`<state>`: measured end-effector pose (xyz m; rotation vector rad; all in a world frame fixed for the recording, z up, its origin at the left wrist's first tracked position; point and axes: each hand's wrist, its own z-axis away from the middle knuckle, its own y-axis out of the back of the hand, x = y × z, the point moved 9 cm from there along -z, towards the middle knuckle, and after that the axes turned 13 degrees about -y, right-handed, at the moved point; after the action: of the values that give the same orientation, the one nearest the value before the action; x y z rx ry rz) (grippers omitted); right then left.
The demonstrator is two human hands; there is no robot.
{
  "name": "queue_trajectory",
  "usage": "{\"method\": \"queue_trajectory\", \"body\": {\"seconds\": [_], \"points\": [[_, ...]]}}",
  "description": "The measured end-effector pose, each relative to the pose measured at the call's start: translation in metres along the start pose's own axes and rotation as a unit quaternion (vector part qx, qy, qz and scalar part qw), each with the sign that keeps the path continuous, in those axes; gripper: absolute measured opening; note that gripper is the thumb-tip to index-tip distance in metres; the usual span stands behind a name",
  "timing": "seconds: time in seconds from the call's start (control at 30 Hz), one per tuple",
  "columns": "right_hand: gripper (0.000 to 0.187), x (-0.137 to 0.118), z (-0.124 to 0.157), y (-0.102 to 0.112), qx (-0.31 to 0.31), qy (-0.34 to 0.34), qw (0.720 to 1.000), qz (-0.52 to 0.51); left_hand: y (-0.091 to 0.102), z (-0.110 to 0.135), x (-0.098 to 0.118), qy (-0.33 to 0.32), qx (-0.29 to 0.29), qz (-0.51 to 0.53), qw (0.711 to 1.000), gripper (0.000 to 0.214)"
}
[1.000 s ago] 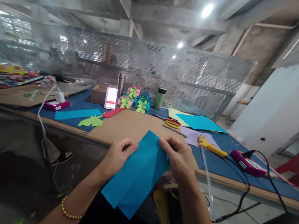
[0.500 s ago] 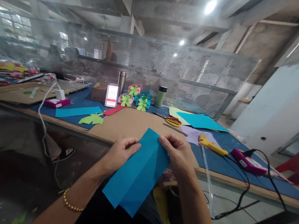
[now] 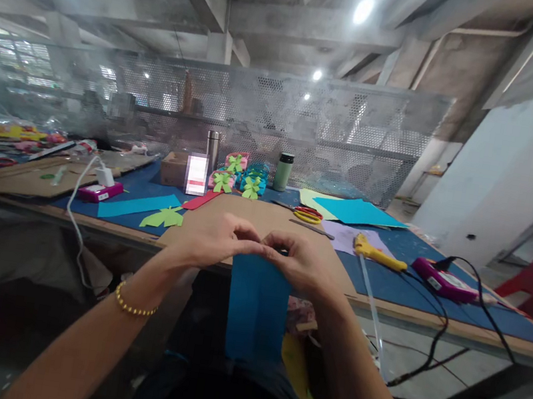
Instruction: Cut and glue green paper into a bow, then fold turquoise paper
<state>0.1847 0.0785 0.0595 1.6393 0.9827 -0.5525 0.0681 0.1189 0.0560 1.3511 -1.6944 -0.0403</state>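
A creased sheet of blue craft paper hangs upright over my lap, just off the table's front edge. My left hand pinches its top edge from the left, thumb and fingers pressed together. From the right, my right hand pinches the same edge, and the thumbs and fingertips of both hands meet at the middle. The fingers hide the sheet's upper edge. Behind my hands lies a brown cardboard sheet.
Scissors, a yellow glue gun and blue sheets lie to the right. On the left are a blue strip, a green paper cutout and a purple box. Bow-topped pieces and a green bottle stand behind.
My hands have come together at the paper's top edge. The blue paper has turned from slanted to hanging straight down, its upper part now behind my fingers.
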Motion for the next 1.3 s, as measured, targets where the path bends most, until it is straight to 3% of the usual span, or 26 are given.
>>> {"method": "queue_trajectory", "body": {"seconds": [0.07,0.13,0.23,0.3,0.33,0.4,0.47,0.5,0.57,0.63,0.73,0.87,0.97,1.13,1.3], "points": [[0.028,-0.01,-0.006,-0.002,-0.018,0.02,0.999,0.03,-0.002,-0.009,0.001,0.007,-0.088,-0.022,0.996,0.023],[0.026,-0.016,-0.013,-0.005,-0.038,0.035,0.998,0.042,0.001,-0.013,0.001,0.011,-0.123,-0.026,0.992,0.03],[0.028,-0.025,-0.022,-0.012,-0.082,0.064,0.993,0.059,0.008,-0.011,-0.001,0.024,-0.106,-0.009,0.994,0.034],[0.027,-0.03,-0.026,-0.009,-0.065,0.076,0.991,0.088,0.016,-0.005,-0.008,0.042,-0.07,0.01,0.997,0.031],[0.024,-0.032,-0.026,0.0,-0.02,0.078,0.991,0.107,0.022,-0.001,-0.013,0.055,-0.046,0.017,0.997,0.029],[0.018,-0.037,-0.017,0.029,0.134,0.084,0.976,0.152,0.035,0.009,-0.029,0.083,0.016,0.026,0.996,0.028],[0.021,-0.04,0.005,0.057,0.296,0.095,0.929,0.202,0.047,0.018,-0.048,0.112,0.091,0.044,0.989,0.03],[0.022,-0.041,0.017,0.065,0.351,0.102,0.903,0.224,0.051,0.022,-0.058,0.124,0.123,0.056,0.983,0.032],[0.021,-0.035,0.034,0.067,0.398,0.115,0.872,0.261,0.051,0.028,-0.078,0.152,0.174,0.073,0.97,0.039],[0.019,-0.022,0.039,0.056,0.391,0.121,0.867,0.285,0.045,0.03,-0.094,0.174,0.198,0.068,0.962,0.045],[0.018,0.003,0.03,0.022,0.326,0.111,0.881,0.324,0.033,0.027,-0.107,0.178,0.207,0.026,0.962,0.044],[0.028,0.028,0.017,-0.038,0.21,0.123,0.888,0.39,0.031,0.023,-0.109,0.169,0.195,-0.074,0.963,0.033],[0.029,0.037,0.015,-0.064,0.165,0.127,0.884,0.419,0.034,0.022,-0.111,0.179,0.166,-0.141,0.959,0.03],[0.034,0.045,0.018,-0.073,0.156,0.123,0.872,0.446,0.036,0.026,-0.122,0.223,0.123,-0.226,0.94,0.025],[0.026,0.046,0.01,-0.069,0.138,0.122,0.87,0.458,0.037,0.026,-0.127,0.257,0.11,-0.278,0.919,0.011]]}}
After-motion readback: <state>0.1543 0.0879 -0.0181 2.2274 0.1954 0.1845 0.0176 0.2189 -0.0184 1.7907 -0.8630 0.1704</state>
